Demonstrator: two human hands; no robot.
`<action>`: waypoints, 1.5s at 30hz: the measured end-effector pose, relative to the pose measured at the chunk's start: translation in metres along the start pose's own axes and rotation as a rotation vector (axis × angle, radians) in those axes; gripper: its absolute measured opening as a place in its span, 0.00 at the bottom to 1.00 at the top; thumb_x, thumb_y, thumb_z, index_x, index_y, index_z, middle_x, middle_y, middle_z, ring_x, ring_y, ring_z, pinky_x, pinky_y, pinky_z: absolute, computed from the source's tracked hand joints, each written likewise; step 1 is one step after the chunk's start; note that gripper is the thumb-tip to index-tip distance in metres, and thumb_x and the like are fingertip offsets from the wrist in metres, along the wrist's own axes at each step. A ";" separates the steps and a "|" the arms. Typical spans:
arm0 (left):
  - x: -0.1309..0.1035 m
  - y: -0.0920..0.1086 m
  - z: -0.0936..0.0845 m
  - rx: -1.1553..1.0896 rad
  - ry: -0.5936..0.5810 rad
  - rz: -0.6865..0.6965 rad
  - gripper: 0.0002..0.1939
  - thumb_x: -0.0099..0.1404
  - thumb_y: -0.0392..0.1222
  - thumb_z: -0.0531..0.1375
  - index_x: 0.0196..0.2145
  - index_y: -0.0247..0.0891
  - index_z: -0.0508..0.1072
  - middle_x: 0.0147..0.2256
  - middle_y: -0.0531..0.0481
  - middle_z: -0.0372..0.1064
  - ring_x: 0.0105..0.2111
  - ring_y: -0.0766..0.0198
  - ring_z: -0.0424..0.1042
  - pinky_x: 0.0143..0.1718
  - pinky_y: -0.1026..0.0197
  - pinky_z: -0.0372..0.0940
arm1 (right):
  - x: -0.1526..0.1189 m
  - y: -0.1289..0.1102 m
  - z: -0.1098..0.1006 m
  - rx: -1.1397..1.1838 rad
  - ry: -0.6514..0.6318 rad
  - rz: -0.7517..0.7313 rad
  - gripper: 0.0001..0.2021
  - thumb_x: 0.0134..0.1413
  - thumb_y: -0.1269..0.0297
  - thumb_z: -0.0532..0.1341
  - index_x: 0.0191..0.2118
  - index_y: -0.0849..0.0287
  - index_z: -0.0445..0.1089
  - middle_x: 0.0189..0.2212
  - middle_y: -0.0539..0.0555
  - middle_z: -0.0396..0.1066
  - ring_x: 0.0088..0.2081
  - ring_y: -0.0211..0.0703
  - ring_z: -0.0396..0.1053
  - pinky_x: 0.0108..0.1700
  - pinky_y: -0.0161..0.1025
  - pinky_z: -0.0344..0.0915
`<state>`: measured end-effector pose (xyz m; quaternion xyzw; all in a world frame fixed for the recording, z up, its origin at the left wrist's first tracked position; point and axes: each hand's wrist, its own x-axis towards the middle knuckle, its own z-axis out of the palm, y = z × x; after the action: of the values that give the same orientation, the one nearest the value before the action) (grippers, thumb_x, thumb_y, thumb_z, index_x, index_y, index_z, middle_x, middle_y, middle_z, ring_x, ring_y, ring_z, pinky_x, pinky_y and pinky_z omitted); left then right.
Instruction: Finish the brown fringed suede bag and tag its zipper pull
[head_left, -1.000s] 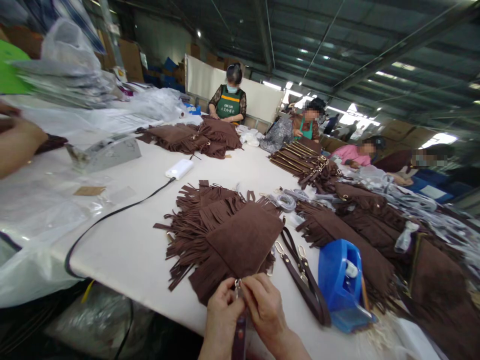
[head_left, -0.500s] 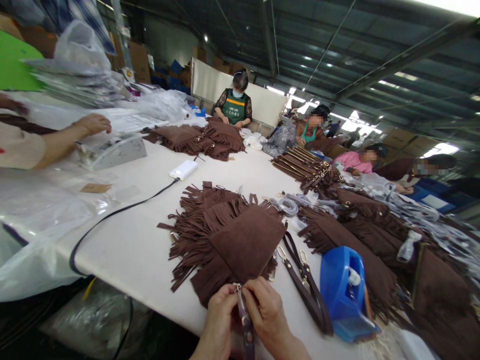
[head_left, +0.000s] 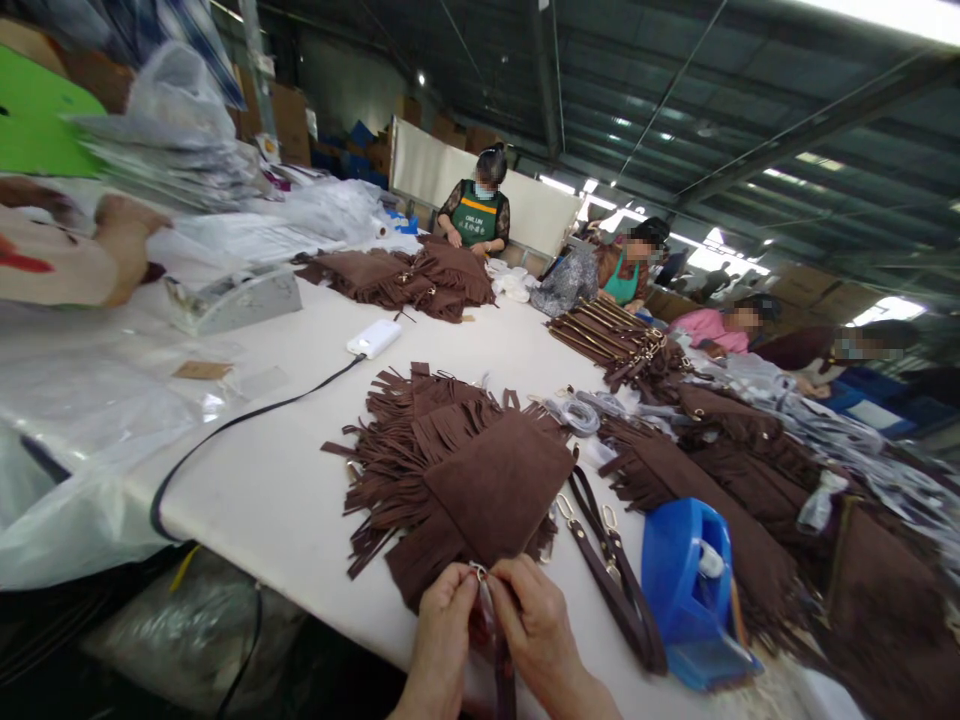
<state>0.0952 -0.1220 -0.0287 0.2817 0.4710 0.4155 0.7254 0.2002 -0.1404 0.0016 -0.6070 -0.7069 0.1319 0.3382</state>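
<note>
I see both hands low at the near edge of the worktop [head_left: 262, 500], knuckles up, fingertips meeting. My left hand [head_left: 442, 630] and right hand [head_left: 536, 625] each pinch the small metal clasp [head_left: 475, 572] at the corner of the fringed brown bag [head_left: 465, 480], both grips closed on it. A dark strap [head_left: 504, 680] hangs down between the wrists. The bag lies flat, just beside a blue tape dispenser [head_left: 686, 590].

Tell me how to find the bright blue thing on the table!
Start at the long white table and find the pile of brown fringed bags nearest the camera. Just right of it lie dark straps, and beside those sits the tape dispenser. It is the only shiny blue plastic thing among all the brown cloth.
</note>
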 end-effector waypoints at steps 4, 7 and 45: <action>-0.004 0.006 -0.007 0.088 0.070 0.048 0.13 0.52 0.50 0.57 0.24 0.37 0.66 0.17 0.56 0.61 0.19 0.68 0.59 0.20 0.66 0.54 | 0.000 -0.003 -0.005 0.046 -0.032 0.030 0.07 0.57 0.70 0.51 0.34 0.59 0.66 0.27 0.52 0.66 0.29 0.38 0.65 0.31 0.35 0.62; -0.006 0.016 -0.016 0.149 0.143 0.109 0.12 0.54 0.50 0.56 0.25 0.39 0.66 0.16 0.57 0.61 0.19 0.68 0.59 0.22 0.67 0.54 | 0.000 -0.007 -0.006 0.079 0.005 0.017 0.07 0.56 0.72 0.51 0.37 0.59 0.66 0.31 0.54 0.66 0.33 0.39 0.66 0.35 0.35 0.64; -0.005 0.039 -0.029 0.269 0.182 0.220 0.16 0.54 0.55 0.53 0.26 0.38 0.64 0.15 0.58 0.60 0.17 0.69 0.58 0.19 0.67 0.54 | 0.019 -0.020 0.019 -0.166 -0.119 -0.001 0.09 0.55 0.73 0.51 0.31 0.61 0.67 0.29 0.54 0.65 0.27 0.38 0.66 0.28 0.32 0.60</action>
<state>0.0547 -0.1063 -0.0068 0.3872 0.5521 0.4494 0.5859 0.1724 -0.1225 0.0057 -0.6238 -0.7343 0.1087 0.2445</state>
